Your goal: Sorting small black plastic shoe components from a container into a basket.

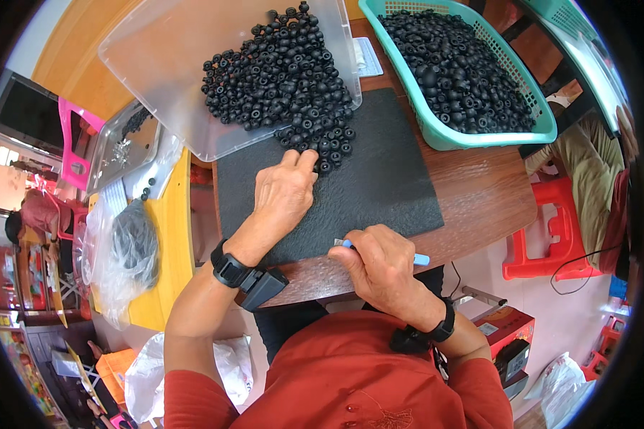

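Observation:
My left hand reaches to the near end of a pile of small black round rubber-like pieces, each with a hole. Its curled fingertips press in among the nearest pieces, so what they pinch, if anything, is hidden. A clear plastic bin, tipped on its side, holds the pile, which spills onto a dark textured mat. Over the mat's near edge my right hand is closed around a light-blue utility knife. The knife's short blade points left, toward the left hand, apart from the black pieces.
A turquoise basket full of black pieces stands at the far right of the brown table. On the left, a yellow table bears a plastic bag of dark contents and a clear tray. A red stool stands to the right.

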`<action>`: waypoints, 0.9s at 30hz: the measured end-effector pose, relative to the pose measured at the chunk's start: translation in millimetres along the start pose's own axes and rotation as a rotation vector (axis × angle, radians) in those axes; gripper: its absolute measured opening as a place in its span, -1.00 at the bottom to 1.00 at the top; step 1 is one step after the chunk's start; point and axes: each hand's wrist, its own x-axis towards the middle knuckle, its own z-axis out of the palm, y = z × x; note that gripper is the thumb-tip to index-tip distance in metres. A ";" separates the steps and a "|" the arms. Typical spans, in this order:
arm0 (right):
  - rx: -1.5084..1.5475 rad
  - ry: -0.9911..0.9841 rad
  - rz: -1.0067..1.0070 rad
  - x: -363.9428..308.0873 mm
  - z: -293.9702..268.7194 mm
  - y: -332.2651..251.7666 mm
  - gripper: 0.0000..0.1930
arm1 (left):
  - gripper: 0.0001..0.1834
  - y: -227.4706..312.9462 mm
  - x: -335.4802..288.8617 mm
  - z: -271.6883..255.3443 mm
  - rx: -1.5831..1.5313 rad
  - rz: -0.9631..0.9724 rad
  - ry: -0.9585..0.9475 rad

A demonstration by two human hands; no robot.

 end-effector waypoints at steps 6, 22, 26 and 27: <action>-0.008 -0.008 0.011 -0.5 -2.8 -2.2 -0.78 | -0.77 -4.3 -0.6 -2.1 0.067 0.057 -0.039; 0.152 0.064 0.014 20.2 1.1 -10.9 -0.70 | -0.75 35.6 -68.0 -60.4 -1.897 -0.756 -0.219; 0.122 0.082 -0.016 22.0 2.6 -14.6 -0.68 | -0.74 42.9 -73.6 -59.3 -1.893 -0.777 -0.192; 0.122 0.080 -0.014 21.5 2.7 -15.3 -0.68 | -0.74 44.9 -74.6 -59.4 -1.895 -0.780 -0.192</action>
